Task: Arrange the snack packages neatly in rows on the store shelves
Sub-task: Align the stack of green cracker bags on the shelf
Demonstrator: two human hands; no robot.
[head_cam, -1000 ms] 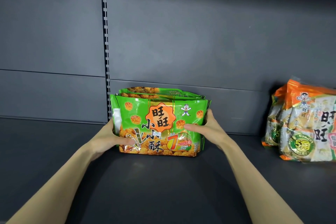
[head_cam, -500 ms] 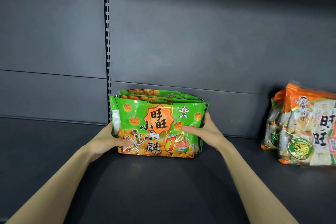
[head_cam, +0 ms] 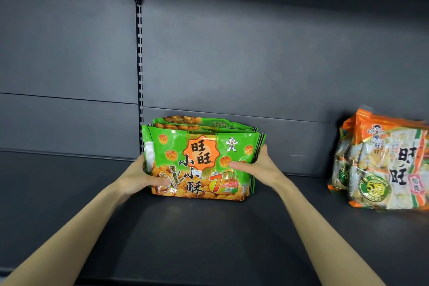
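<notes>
- A stack of green snack packages (head_cam: 204, 160) stands upright on the dark shelf (head_cam: 209, 234), close to the grey back panel (head_cam: 232, 53).
- The front package shows an orange badge with black characters, pictures of round golden snacks and a big number 7 near its lower right corner.
- Behind the front package the top edges of at least two more green packages are visible; how many there are in all I cannot tell.
- The left hand (head_cam: 137, 176) presses on the left end of the stack, with the thumb lying across the lower left corner of the front package.
- The right hand (head_cam: 257, 167) presses on the right end, with the thumb on the front face and the other fingers wrapped around the side edge.
- So both hands are closed on the stack, one at each end, and the stack sits between them with its bottom edge on the shelf.
- A slotted vertical rail (head_cam: 139, 76) runs up the back panel, just behind the left end of the stack.
- Well apart on the right, a group of orange and white snack packages (head_cam: 383, 165) stands on the same shelf, leaning a little; the frame edge cuts it off.
- Both forearms are bare and reach in from the bottom of the view.
</notes>
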